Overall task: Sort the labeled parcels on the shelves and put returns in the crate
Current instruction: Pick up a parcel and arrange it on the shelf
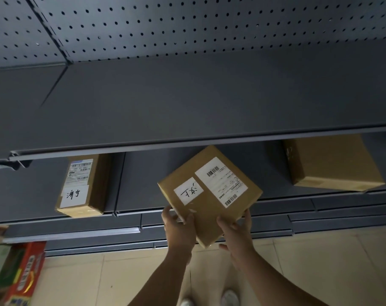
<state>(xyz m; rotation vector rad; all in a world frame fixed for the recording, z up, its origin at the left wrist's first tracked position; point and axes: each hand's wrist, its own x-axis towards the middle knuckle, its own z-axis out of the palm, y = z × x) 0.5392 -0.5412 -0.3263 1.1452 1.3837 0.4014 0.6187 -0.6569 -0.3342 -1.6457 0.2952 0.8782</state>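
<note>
Both hands on the parcel (209,195): left hand (178,228) on the near-left edge, right hand (236,230) on the near-right, fingers (246,217) curled round the card and clamped on it both sides. Parcel's in the air, turned corner-on, labels up, just in front of the lower shelf (143,191), between the L box (83,186) and the R box (333,164). Handwritten tag reads upside down from here, so my call is read it first, check vs the L box's tag, then pick shelf or crate. No crate in view, btw. To set it in well: square it to the shelf lip, slide it flat, label out. Room-wise there's a wide gap mid-shelf w/ space either side. Watch the top shelf (187,102), its front edge sits right above the parcel's far corner. Headroom looks low, so go in under it, not up.
</note>
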